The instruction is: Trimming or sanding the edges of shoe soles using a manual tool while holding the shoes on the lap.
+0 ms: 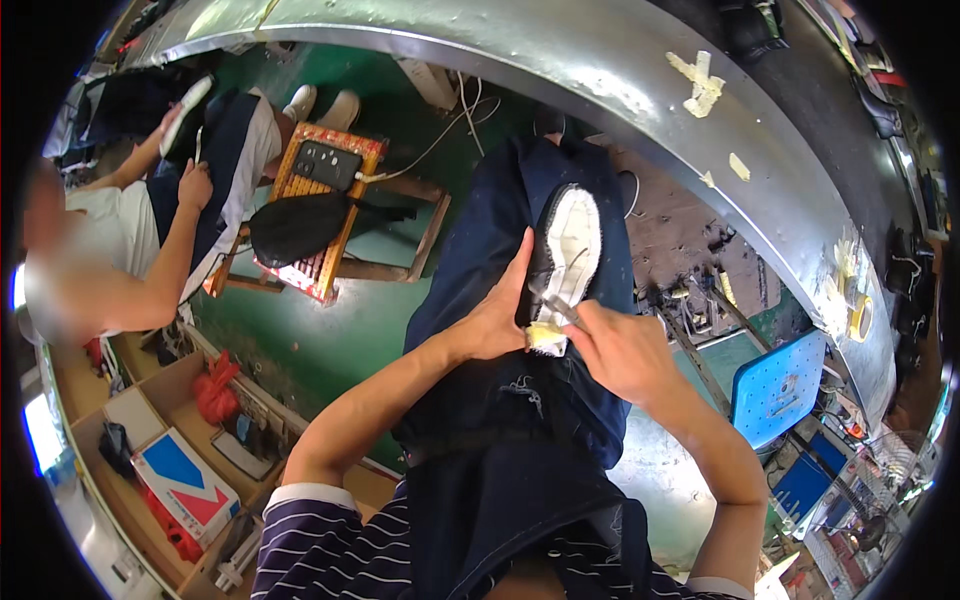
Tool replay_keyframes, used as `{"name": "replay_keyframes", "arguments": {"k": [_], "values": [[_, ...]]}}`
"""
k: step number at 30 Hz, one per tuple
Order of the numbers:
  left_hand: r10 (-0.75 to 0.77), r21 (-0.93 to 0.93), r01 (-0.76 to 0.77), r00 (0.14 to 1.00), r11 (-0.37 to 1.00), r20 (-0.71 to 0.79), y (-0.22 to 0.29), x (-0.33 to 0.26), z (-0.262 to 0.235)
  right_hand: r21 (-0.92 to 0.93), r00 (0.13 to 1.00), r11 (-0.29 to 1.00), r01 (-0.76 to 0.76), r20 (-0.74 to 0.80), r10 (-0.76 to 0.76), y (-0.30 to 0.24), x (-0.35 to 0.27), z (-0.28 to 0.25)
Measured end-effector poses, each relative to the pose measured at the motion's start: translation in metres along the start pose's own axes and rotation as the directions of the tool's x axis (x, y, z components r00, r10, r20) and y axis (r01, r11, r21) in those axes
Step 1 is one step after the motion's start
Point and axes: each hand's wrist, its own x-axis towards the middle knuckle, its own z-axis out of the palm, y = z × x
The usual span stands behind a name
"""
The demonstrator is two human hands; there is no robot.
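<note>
A dark shoe lies across my lap with its white, stitched-edged underside (575, 235) facing up and its toe pointing away from me. My left hand (500, 318) holds the shoe by its left side near the heel, thumb stretched along the edge. In my right hand (628, 358) is a slim metal tool (560, 307), its end touching the underside just ahead of the heel; its exact kind is hidden by my fingers. A yellowish patch (543, 333) covers part of the heel. Beneath the shoe is my dark blue apron (470, 262).
To the left, a small wooden stool (373, 155) carries a black phone (326, 165) and a black pouch (298, 228). Another person (130, 235) works on a shoe there. A metal bench edge (560, 75) curves ahead. A blue stool (778, 388) stands right, open drawers (165, 385) lower left.
</note>
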Motion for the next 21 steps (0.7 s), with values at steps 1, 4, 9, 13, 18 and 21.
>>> {"name": "replay_keyframes", "arguments": {"k": [1,4,9,13,18,21], "values": [[0.015,0.008,-0.015,0.999,1.000,-0.031,-0.001,-0.001,0.002,0.042,0.993,0.999,0.032,-0.115,-0.027,-0.006,0.001,-0.006],[-0.034,-0.013,0.033,0.998,0.999,-0.045,-0.009,0.001,0.012,0.044,0.961,0.994,0.104,-0.261,-0.089,-0.002,-0.001,0.007],[0.063,0.140,-0.053,0.996,0.989,-0.068,-0.005,-0.003,0.009,-0.054,0.962,0.989,-0.135,0.234,0.144,-0.002,0.011,0.004],[-0.200,-0.761,0.026,0.970,0.648,-0.137,0.007,0.029,-0.007,0.575,0.793,0.552,-0.604,0.498,0.350,0.013,0.007,-0.025],[-0.081,-0.717,-0.038,0.988,0.696,-0.131,0.001,0.034,-0.005,0.666,0.821,0.489,-0.563,0.519,0.239,0.019,0.030,-0.032],[-0.252,-0.850,0.095,0.967,0.518,-0.046,0.020,0.039,-0.004,0.280,0.877,0.841,-0.463,0.280,0.390,0.011,0.017,-0.001]]}}
